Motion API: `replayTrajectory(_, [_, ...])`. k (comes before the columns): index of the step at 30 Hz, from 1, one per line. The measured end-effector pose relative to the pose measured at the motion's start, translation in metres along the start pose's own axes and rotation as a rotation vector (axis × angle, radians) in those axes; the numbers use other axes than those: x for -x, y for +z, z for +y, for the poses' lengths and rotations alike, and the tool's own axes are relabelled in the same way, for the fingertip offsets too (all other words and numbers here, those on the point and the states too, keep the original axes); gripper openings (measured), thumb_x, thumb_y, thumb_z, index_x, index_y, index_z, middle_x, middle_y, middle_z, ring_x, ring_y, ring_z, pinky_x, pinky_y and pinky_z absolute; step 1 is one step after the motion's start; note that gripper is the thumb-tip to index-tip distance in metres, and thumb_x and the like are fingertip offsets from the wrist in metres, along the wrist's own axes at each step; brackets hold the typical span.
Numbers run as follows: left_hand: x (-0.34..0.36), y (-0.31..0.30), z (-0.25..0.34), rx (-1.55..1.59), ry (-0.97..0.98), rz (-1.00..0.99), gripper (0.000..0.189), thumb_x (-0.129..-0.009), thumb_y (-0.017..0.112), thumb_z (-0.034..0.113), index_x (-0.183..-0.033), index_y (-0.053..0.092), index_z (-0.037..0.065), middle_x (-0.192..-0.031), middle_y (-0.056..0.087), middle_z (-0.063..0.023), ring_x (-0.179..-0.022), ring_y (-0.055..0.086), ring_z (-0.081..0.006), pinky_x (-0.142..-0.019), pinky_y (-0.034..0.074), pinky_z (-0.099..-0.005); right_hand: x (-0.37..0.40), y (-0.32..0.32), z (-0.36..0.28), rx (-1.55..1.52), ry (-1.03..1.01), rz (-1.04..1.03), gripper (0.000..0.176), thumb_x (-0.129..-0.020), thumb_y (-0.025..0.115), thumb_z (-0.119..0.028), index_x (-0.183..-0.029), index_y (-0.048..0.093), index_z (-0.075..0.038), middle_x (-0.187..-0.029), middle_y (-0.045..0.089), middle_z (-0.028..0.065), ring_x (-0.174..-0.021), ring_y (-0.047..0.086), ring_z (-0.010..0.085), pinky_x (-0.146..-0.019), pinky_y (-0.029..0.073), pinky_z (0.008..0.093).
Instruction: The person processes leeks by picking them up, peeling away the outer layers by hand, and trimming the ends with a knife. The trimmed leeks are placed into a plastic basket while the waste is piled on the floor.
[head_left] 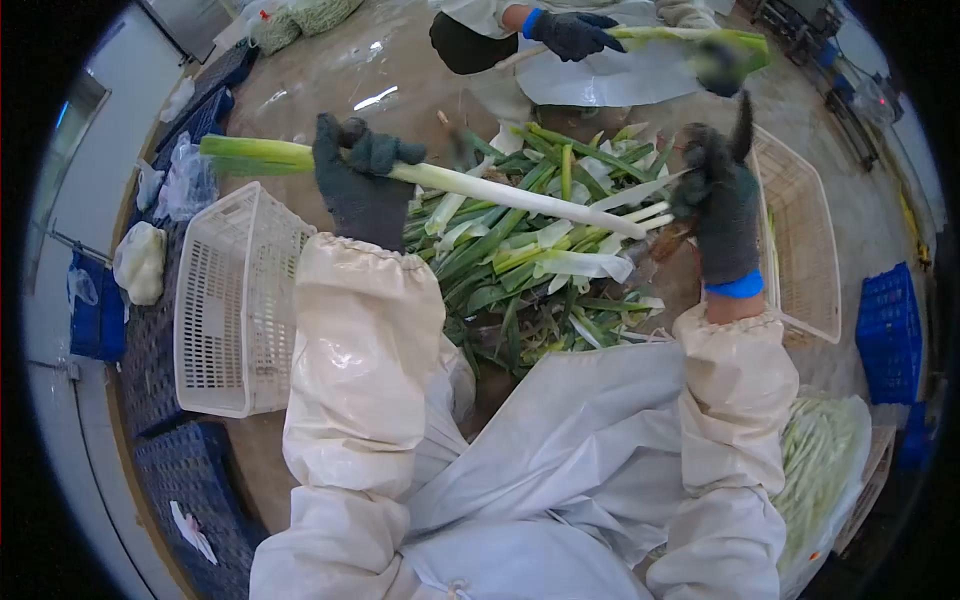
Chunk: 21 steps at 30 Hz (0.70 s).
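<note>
My left hand (368, 178), in a dark glove, is wrapped round a long leek (500, 193), its green end to the left and its white end to the right. On the right, my right hand (715, 195), gloved and closed, grips a knife (743, 125) whose dark part points up. A pale strip of leaf (640, 190) runs from the fingers of my right hand toward the leek. Beneath both hands lies a pile of green leaf trimmings (520, 260) on the floor.
White crates stand at the left (215, 320) and right (805, 240). Across the pile, a co-worker's gloved hand (575, 35) holds another leek (650, 35). Blue pallets (190, 480) line the left side. A bag of pale stalks (825, 470) lies at the lower right.
</note>
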<state>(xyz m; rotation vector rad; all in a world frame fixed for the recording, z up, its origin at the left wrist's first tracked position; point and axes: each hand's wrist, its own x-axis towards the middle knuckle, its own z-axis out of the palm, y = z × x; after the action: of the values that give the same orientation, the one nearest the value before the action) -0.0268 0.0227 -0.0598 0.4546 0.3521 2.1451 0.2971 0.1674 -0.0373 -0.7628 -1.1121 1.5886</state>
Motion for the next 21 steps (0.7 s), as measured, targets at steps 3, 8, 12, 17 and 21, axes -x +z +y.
replayTrajectory(3, [0.004, 0.009, 0.013, -0.098, 0.137, 0.126, 0.031, -0.091, 0.058, 0.038, -0.073, 0.055, 0.014, -0.049, 0.028, 0.0061, -0.044, 0.034, -0.0107, -0.057, 0.044, -0.0372, -0.005, -0.011, -0.021, 0.195, -0.306, 0.210, 0.027, -0.094, 0.057, -0.029, -0.101, 0.066, -0.004, -0.067, 0.056, 0.0017, -0.043, 0.050, 0.0093, -0.036, 0.040, 0.0257])
replayTrajectory(8, [0.001, -0.001, 0.018, -0.176, 0.174, 0.152, 0.031, -0.091, 0.057, 0.040, -0.077, 0.056, 0.012, -0.048, 0.028, 0.0057, -0.042, 0.033, -0.0112, -0.055, 0.047, -0.0381, 0.000, -0.026, -0.042, 0.231, -0.464, 0.394, 0.022, -0.095, 0.055, -0.022, -0.105, 0.064, -0.005, -0.074, 0.056, 0.0018, -0.045, 0.047, 0.0079, -0.039, 0.041, 0.0258])
replayTrajectory(12, [0.005, 0.012, 0.005, -0.335, 0.276, 0.262, 0.032, -0.091, 0.057, 0.041, -0.079, 0.056, 0.011, -0.048, 0.029, 0.0060, -0.042, 0.035, -0.0109, -0.055, 0.048, -0.0394, -0.006, -0.038, -0.042, 0.421, -0.587, 0.312, 0.025, -0.097, 0.053, -0.023, -0.108, 0.064, -0.003, -0.073, 0.059, 0.0038, -0.046, 0.050, 0.0075, -0.040, 0.041, 0.0242])
replayTrajectory(17, [0.003, 0.012, -0.001, -0.202, 0.154, 0.215, 0.032, -0.092, 0.056, 0.040, -0.079, 0.056, 0.010, -0.049, 0.030, 0.0061, -0.043, 0.036, -0.0107, -0.055, 0.046, -0.0400, 0.005, 0.000, 0.007, 0.515, -0.211, -0.077, 0.030, -0.088, 0.063, -0.014, -0.115, 0.063, -0.001, -0.096, 0.068, 0.0042, -0.070, 0.062, 0.0092, -0.052, 0.045, 0.0214])
replayTrajectory(21, [0.003, 0.012, -0.005, -0.078, 0.072, 0.139, 0.032, -0.092, 0.056, 0.038, -0.079, 0.057, 0.009, -0.051, 0.032, 0.0061, -0.046, 0.038, -0.0099, -0.058, 0.045, -0.0373, 0.030, 0.038, 0.039, 0.888, -0.199, -0.445, 0.043, -0.070, 0.079, -0.029, -0.105, 0.069, -0.005, -0.091, 0.067, 0.0138, -0.081, 0.064, 0.0212, -0.074, 0.049, 0.0313])
